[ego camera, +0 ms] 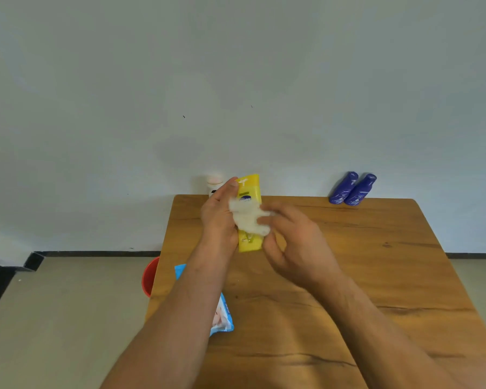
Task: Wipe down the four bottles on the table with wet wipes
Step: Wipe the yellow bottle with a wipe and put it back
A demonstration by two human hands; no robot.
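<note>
Two hands meet above the middle of the table [362,276]. The left hand [218,217] curls round a yellow bottle [250,186] and holds it upright, while the right hand [295,245] pinches a crumpled white wet wipe [249,219] against the bottle's front. Just behind the left hand, at the far edge, stands a small white bottle [214,184]. At the far right, two blue bottles [344,189] stand side by side. A blue wipes pack [224,315] lies near left, partly under the left forearm. A red bucket [150,276] sits on the floor beside the table.

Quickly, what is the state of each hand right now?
Left hand: grips the yellow bottle.
Right hand: pinches the wet wipe against that bottle.
</note>
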